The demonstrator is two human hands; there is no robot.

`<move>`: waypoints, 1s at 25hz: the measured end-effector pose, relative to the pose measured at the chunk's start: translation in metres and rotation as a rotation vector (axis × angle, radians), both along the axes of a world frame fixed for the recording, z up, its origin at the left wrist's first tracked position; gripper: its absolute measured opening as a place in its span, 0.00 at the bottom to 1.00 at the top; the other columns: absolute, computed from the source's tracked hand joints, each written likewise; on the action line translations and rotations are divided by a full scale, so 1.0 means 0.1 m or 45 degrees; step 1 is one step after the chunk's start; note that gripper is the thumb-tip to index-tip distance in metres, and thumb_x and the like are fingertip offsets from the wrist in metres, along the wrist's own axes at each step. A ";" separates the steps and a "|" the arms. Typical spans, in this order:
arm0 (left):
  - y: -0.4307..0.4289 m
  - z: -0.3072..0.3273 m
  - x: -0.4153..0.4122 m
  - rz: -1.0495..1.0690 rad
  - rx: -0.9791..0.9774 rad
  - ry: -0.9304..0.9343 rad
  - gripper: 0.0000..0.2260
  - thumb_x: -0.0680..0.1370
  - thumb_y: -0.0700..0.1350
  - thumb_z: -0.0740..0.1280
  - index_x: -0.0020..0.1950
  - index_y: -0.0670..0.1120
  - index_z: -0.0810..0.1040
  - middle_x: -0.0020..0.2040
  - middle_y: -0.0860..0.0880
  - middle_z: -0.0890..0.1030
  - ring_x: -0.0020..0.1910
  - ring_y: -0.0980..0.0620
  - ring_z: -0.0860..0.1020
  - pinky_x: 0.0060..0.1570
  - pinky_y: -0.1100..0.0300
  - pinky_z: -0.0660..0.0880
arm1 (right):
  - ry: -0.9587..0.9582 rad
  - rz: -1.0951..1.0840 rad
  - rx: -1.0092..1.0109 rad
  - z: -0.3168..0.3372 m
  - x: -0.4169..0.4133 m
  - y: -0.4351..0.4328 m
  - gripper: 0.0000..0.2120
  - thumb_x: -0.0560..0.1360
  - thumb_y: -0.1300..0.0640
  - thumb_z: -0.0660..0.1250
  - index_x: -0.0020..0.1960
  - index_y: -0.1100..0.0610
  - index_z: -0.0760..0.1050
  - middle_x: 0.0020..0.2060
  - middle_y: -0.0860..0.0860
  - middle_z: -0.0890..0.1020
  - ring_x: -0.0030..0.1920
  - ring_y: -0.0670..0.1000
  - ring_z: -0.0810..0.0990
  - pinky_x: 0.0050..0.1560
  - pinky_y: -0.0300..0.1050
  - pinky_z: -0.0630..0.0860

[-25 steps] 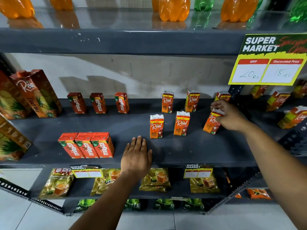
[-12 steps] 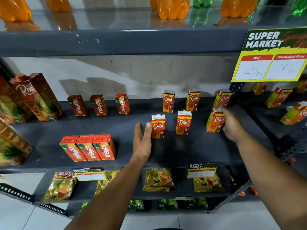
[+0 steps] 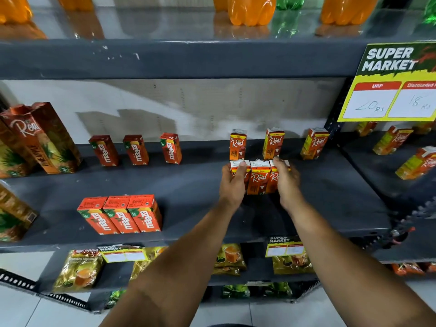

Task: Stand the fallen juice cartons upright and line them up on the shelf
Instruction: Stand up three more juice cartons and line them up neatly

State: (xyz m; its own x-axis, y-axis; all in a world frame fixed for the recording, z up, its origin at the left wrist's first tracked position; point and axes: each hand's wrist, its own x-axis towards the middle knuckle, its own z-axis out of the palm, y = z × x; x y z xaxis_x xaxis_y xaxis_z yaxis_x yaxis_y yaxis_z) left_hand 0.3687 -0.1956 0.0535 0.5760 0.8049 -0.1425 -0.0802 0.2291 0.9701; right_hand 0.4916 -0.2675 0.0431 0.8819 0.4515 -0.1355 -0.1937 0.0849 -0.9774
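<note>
Three touching cartons (image 3: 259, 178) before three spaced cartons (image 3: 273, 143)

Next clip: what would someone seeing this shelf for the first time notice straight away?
Both hands meet mid-shelf: the left hand and right hand press three small Real cartons together into a tight upright row. At the upper right hangs a yellow Super Market price sign. Orange soda bottles glow on the shelf above.
</note>
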 end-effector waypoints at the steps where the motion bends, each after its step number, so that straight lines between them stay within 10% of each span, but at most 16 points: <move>1: -0.01 0.00 0.03 -0.008 0.012 0.021 0.15 0.80 0.53 0.61 0.63 0.48 0.66 0.59 0.45 0.77 0.53 0.49 0.79 0.47 0.57 0.79 | -0.027 0.009 0.020 0.00 -0.02 0.00 0.10 0.70 0.42 0.70 0.46 0.44 0.73 0.35 0.42 0.85 0.36 0.42 0.85 0.28 0.34 0.76; 19: -1.10 -0.06 -0.08 -0.157 0.010 0.092 0.17 0.77 0.62 0.61 0.62 0.58 0.65 0.63 0.49 0.75 0.59 0.50 0.77 0.58 0.52 0.77 | -0.130 0.077 0.009 -0.16 0.08 -1.13 0.12 0.67 0.37 0.69 0.45 0.43 0.79 0.41 0.49 0.86 0.42 0.50 0.86 0.35 0.44 0.79; 25: -1.09 -0.12 -0.14 -0.197 0.072 0.134 0.29 0.66 0.66 0.71 0.62 0.60 0.64 0.60 0.52 0.77 0.56 0.56 0.80 0.54 0.58 0.78 | -0.189 0.137 -0.021 -0.17 0.10 -1.19 0.27 0.66 0.30 0.67 0.57 0.47 0.76 0.46 0.48 0.85 0.46 0.49 0.85 0.42 0.45 0.80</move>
